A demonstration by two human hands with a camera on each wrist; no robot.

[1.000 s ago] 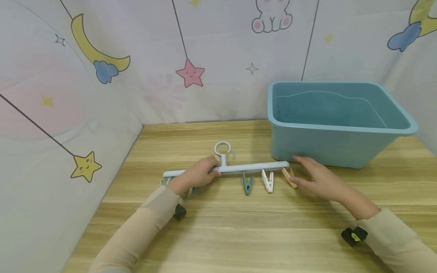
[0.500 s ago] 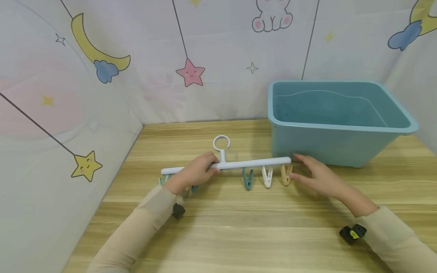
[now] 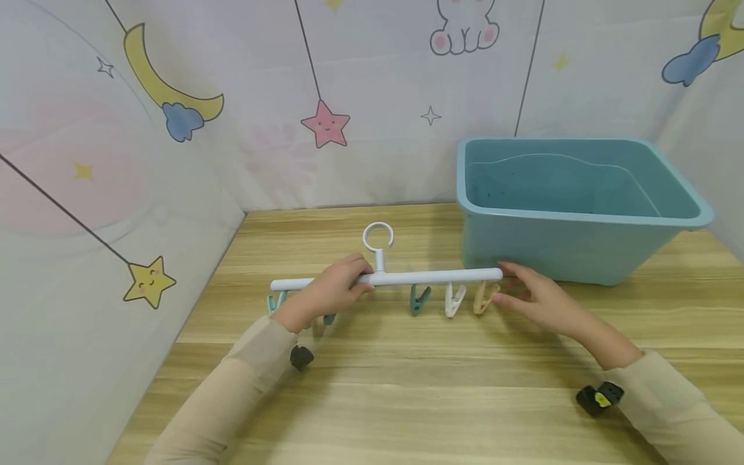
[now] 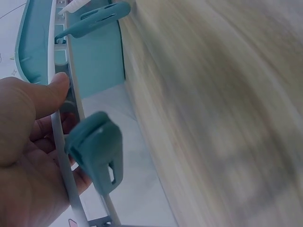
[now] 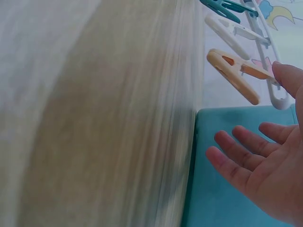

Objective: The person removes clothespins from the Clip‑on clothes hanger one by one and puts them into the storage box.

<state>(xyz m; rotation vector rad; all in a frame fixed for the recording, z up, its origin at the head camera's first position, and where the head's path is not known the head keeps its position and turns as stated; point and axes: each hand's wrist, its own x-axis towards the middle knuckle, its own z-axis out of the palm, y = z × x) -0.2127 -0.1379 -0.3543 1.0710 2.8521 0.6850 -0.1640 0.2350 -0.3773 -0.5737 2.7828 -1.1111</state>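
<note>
My left hand [image 3: 334, 287] grips the white bar of a clip hanger [image 3: 436, 278] near its middle, just beside the ring-shaped hook. In the left wrist view, the thumb and curled fingers close round the bar. A dark teal clip [image 3: 417, 301], a white clip [image 3: 453, 301] and a pale orange clip [image 3: 484, 299] hang along its right half. On the left side, a mint clip [image 3: 274, 302] and a dark teal clip [image 4: 97, 151] show; the left hand partly hides that end. At the bar's right end my right hand [image 3: 540, 302] has its fingers extended, near the orange clip, holding nothing.
A large blue bin [image 3: 546, 248] stands at the back right, right behind my right hand. Wood-grain table [image 3: 407, 387] lies beneath the hanger. A printed cloth backdrop [image 3: 383, 168] borders the table at the back and left.
My left hand has raised the hanger, and its clips now dangle from the bar. The hook has moved up in the head view. The right hand has barely moved.
</note>
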